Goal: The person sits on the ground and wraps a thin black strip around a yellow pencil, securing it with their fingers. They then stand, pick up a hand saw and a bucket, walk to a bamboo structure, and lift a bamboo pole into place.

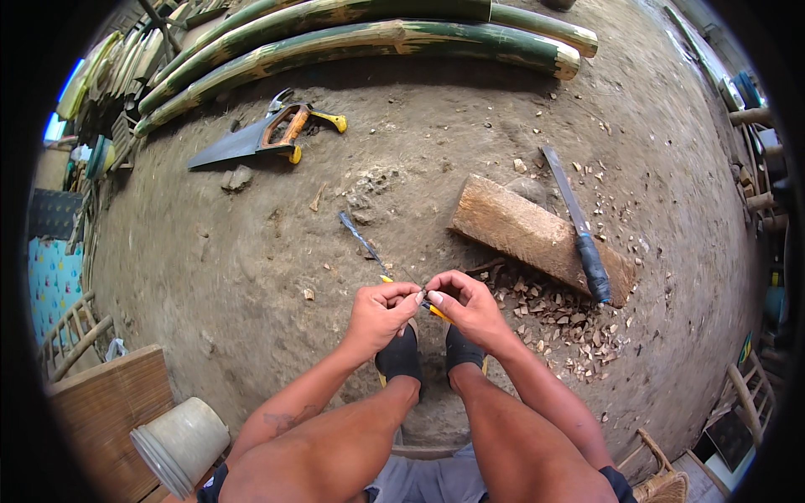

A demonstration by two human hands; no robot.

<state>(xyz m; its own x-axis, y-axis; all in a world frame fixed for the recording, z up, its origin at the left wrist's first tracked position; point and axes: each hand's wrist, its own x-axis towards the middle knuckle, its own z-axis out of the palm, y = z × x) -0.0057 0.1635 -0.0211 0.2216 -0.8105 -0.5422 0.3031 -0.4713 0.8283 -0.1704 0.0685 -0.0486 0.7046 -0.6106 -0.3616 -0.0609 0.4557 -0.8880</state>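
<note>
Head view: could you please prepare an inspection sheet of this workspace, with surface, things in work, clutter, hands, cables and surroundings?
Surface: bare, uneven earthen ground.
Things in work: small dark item between the hands, too small to identify; slim dark-and-yellow item just beyond the left hand.
Clutter: wood chips beside a wooden block; machete, its handle over the block; saw farther left.
Hands: left hand and right hand close together, both pinched.
Cables: nothing seen.
Surroundings: bamboo poles beyond; bucket and wooden board at lower left.

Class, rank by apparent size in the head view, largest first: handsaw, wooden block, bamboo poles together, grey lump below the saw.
1. Bamboo poles together
2. Wooden block
3. Handsaw
4. Grey lump
</note>
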